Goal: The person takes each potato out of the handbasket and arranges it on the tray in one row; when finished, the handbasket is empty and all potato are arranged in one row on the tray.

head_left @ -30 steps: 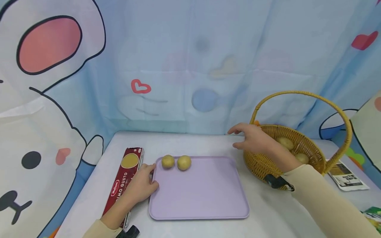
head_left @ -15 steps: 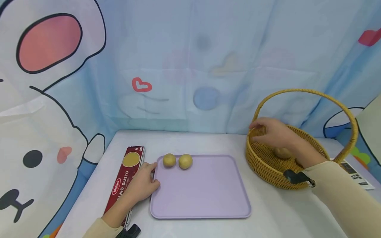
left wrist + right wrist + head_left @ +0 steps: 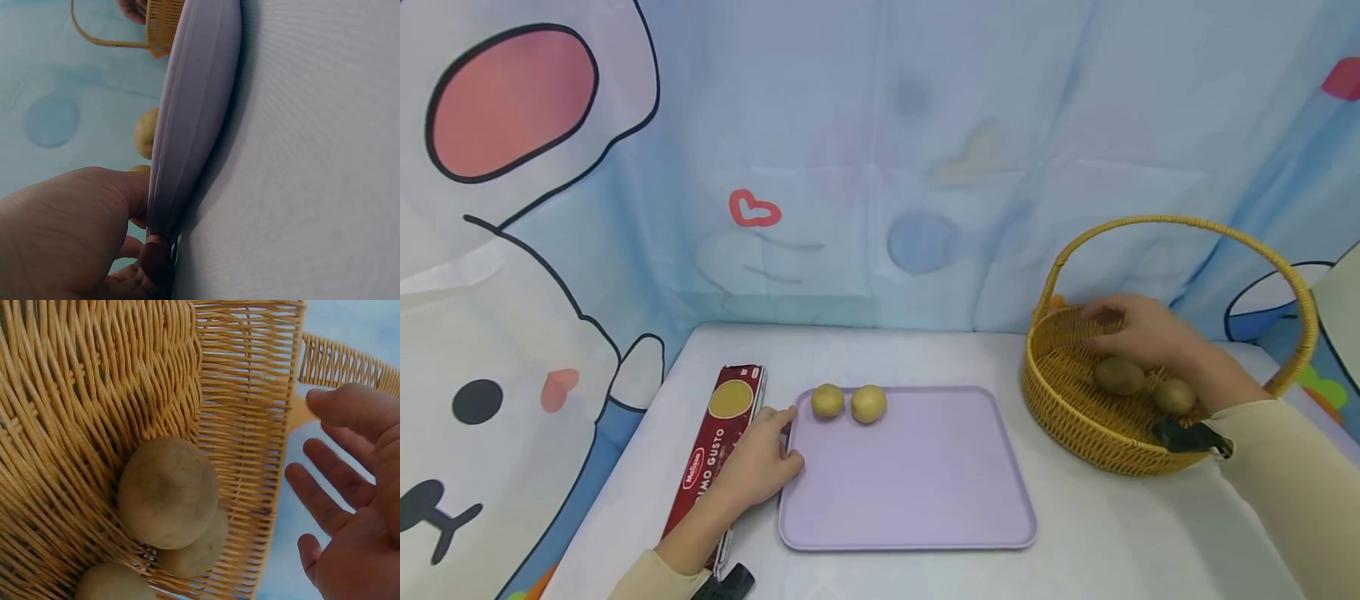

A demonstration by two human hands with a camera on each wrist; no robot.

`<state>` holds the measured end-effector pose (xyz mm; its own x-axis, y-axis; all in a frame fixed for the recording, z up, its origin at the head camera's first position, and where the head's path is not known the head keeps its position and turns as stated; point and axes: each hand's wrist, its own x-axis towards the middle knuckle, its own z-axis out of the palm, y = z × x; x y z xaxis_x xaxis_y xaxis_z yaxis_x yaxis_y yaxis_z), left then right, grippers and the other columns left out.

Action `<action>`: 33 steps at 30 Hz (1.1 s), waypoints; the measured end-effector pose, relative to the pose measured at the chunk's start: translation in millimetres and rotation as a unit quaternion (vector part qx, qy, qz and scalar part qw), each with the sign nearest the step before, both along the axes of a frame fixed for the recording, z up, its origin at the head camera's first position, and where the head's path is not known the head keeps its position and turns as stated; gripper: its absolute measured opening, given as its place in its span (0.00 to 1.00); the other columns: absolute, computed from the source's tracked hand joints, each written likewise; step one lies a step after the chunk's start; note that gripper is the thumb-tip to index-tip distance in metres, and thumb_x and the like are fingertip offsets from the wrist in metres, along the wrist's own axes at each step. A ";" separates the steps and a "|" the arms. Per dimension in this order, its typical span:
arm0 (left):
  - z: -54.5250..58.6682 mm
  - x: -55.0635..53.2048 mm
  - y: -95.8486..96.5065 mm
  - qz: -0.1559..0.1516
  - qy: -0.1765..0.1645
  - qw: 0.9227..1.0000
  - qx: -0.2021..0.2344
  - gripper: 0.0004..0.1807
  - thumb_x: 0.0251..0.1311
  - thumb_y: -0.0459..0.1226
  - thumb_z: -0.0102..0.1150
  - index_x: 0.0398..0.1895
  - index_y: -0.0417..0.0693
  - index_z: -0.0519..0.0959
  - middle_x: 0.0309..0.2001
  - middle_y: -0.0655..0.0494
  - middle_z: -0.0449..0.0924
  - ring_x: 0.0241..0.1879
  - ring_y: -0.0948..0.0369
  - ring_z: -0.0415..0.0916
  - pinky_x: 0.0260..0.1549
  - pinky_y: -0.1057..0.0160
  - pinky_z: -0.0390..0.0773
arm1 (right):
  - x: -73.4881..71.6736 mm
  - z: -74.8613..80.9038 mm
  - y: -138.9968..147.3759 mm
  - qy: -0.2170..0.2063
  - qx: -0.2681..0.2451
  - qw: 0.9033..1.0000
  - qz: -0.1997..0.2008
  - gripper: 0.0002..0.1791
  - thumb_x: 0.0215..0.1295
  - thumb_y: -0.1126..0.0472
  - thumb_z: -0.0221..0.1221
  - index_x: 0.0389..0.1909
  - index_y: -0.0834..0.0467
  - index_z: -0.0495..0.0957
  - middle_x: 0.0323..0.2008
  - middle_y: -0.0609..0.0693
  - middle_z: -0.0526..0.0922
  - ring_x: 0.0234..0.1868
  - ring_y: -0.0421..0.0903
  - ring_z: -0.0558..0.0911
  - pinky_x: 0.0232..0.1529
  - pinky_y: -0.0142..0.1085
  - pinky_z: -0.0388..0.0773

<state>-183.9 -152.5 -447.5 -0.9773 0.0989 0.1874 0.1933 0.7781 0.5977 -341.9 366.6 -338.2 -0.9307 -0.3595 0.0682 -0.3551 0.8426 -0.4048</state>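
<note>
My left hand (image 3: 758,461) grips the left rim of the lilac tray (image 3: 917,483); in the left wrist view the thumb lies over the rim and fingertips sit at its outer side. Two potatoes, one at the corner (image 3: 827,402) and its neighbour (image 3: 868,404), rest in the tray's back left. Over the wicker basket (image 3: 1075,429) hovers my right hand (image 3: 1146,333), fingers spread and holding nothing. Inside lie more potatoes: a large potato (image 3: 169,492), another potato (image 3: 199,550) partly behind it, and a third potato (image 3: 115,584) cut off by the frame edge.
A dark red Melissa box (image 3: 718,433) lies left of the tray, partly behind my left forearm. The basket's tall handle (image 3: 1180,220) arches above my right hand. A printed blue curtain (image 3: 850,167) hangs behind the white table (image 3: 925,354).
My right hand has moved rightward from the basket's left side to over its inside, fingers still apart. The left hand stays at the tray's rim, and the two potatoes there lie unmoved.
</note>
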 end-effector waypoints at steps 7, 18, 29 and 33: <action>2.1 -0.3 -0.5 0.001 0.002 1.000 0.001 0.34 0.46 0.30 0.63 0.62 0.31 0.72 0.42 0.48 0.74 0.23 0.65 0.66 0.19 0.67 0.71 | -5.6 -6.8 18.9 -0.013 0.016 1.000 -0.014 0.27 0.62 0.53 0.64 0.58 0.64 0.75 0.53 0.65 0.77 0.51 0.63 0.76 0.43 0.54 0.73; -2.2 -1.8 -0.3 0.003 0.000 1.000 -0.004 0.33 0.47 0.31 0.63 0.62 0.33 0.72 0.43 0.49 0.74 0.22 0.66 0.66 0.19 0.68 0.71 | -11.2 -19.3 32.9 -0.056 0.022 0.998 -0.008 0.27 0.59 0.58 0.65 0.56 0.69 0.74 0.49 0.64 0.80 0.49 0.61 0.78 0.45 0.52 0.75; -3.0 -1.4 -1.6 0.002 -0.001 1.000 -0.004 0.34 0.47 0.32 0.63 0.62 0.33 0.72 0.43 0.49 0.74 0.22 0.66 0.66 0.19 0.67 0.71 | -12.0 -19.1 30.6 -0.100 0.082 0.991 0.025 0.28 0.49 0.54 0.72 0.49 0.65 0.80 0.44 0.58 0.81 0.45 0.56 0.79 0.43 0.50 0.75; -3.2 -1.9 -2.4 0.000 -0.001 1.000 -0.004 0.34 0.47 0.32 0.63 0.62 0.33 0.72 0.44 0.49 0.74 0.22 0.66 0.66 0.19 0.67 0.71 | -9.5 -18.7 28.3 -0.112 0.116 0.986 0.041 0.25 0.44 0.55 0.73 0.45 0.59 0.82 0.42 0.55 0.81 0.41 0.51 0.76 0.38 0.44 0.73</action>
